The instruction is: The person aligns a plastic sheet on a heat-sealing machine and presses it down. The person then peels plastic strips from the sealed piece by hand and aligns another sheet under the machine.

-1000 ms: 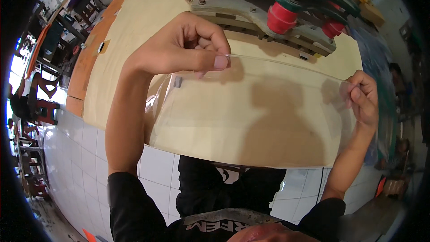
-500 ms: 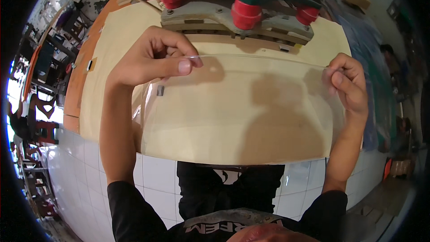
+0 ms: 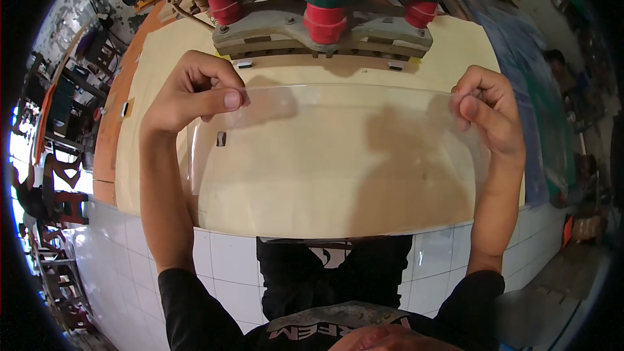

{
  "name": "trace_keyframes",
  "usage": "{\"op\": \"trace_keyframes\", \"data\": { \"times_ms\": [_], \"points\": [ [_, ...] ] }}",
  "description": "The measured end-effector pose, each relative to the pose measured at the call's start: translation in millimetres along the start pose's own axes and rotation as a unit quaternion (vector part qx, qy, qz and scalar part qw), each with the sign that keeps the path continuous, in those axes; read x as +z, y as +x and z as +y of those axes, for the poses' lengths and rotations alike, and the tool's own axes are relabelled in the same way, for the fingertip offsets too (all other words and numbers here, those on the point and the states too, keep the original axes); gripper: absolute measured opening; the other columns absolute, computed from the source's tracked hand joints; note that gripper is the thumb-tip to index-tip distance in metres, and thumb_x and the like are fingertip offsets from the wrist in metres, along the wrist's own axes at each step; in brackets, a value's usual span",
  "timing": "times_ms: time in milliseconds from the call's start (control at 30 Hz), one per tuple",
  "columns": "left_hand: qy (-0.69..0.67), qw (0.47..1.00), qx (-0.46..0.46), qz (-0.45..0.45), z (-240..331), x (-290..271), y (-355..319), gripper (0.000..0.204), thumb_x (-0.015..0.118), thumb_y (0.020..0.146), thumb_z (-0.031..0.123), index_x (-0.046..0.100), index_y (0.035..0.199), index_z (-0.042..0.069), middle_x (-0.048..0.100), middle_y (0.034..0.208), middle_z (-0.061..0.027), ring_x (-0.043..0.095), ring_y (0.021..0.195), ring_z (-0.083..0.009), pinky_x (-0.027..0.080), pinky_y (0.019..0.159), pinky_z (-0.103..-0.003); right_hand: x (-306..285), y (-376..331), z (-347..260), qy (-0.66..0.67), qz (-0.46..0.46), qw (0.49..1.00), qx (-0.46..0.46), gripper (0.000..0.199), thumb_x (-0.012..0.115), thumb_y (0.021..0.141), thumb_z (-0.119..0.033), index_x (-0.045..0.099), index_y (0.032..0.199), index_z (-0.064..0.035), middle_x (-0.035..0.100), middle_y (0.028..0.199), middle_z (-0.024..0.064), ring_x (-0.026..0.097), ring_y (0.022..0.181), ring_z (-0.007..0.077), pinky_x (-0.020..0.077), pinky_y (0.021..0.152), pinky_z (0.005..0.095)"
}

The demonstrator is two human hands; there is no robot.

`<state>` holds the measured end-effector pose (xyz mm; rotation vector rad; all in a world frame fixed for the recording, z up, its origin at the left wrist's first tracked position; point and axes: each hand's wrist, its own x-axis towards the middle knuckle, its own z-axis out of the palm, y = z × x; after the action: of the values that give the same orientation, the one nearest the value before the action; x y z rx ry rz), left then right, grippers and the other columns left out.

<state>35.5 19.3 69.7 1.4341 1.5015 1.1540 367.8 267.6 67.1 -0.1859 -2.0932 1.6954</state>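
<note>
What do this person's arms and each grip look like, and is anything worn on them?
Short black sleeves end near the elbows, leaving both forearms bare. The left grip and right grip are ordinary five-fingered human hands, without gloves. No watch, bracelet, ring or cable shows on them.

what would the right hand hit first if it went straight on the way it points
Past the clear sheet it pinches, the right hand would probably meet the right part of the grey plate below the red cylinders; relative height is unclear.
</note>
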Motion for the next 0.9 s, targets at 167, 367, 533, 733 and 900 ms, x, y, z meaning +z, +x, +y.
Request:
{"op": "trace_keyframes", "data": {
  "times_ms": [167,367,533,733,900],
  "points": [
    [-0.017,1.000,0.007,0.024,-8.1,-8.1,-2.0,0.023,0.074,0.072,0.020,0.068,0.074,-0.001,0.066,0.069,-0.0060,0.048,0.047,-0.0052,0.034,0.042,-0.020,0.2,-0.6,-0.7,0.020,-0.010,1.000,-0.016,0.023,0.072,0.084,-0.021,0.059,0.083,-0.0012,0.056,0.068,0.0004,0.051,0.056,0.0054,0.0389,0.049,0.0201],
    [-0.033,0.997,0.058,0.043,-19.4,-20.3,-3.3,0.023,0.073,0.070,0.020,0.066,0.071,-0.002,0.061,0.061,-0.0067,0.046,0.045,-0.0062,0.032,0.040,-0.021,-0.8,-1.6,-3.6,-0.001,-0.017,1.000,-0.001,0.026,0.074,0.084,-0.024,0.059,0.081,-0.0029,0.056,0.067,-0.0009,0.050,0.056,0.0045,0.0381,0.051,0.0194],
    [-0.039,0.994,0.092,0.053,-26.3,-25.8,-4.5,0.022,0.072,0.069,0.020,0.064,0.068,-0.001,0.056,0.057,-0.0057,0.043,0.043,-0.0071,0.032,0.040,-0.022,-1.0,-0.5,-5.5,0.011,-0.041,0.999,0.009,0.028,0.075,0.083,-0.026,0.058,0.078,-0.0042,0.056,0.067,-0.0011,0.048,0.056,0.0040,0.0373,0.051,0.0194],
    [-0.049,0.990,0.115,0.064,-28.1,-27.3,-3.5,0.021,0.070,0.070,0.018,0.058,0.065,0.001,0.051,0.055,-0.0043,0.044,0.047,-0.0089,0.034,0.043,-0.023,-1.2,-2.4,-10.4,0.003,-0.041,0.999,0.022,0.022,0.072,0.084,-0.020,0.062,0.085,-0.0011,0.058,0.069,0.0001,0.052,0.058,0.0051,0.0414,0.053,0.0195],
    [-0.074,0.989,0.093,0.083,-27.0,-28.9,-5.7,0.020,0.068,0.071,0.017,0.055,0.066,0.003,0.049,0.057,-0.0039,0.042,0.048,-0.0092,0.032,0.045,-0.024,0.0,-2.4,-9.4,0.008,-0.042,0.999,0.014,0.021,0.070,0.085,-0.020,0.063,0.087,0.0000,0.059,0.069,0.0006,0.053,0.059,0.0059,0.0427,0.054,0.0200]
  ]
}}
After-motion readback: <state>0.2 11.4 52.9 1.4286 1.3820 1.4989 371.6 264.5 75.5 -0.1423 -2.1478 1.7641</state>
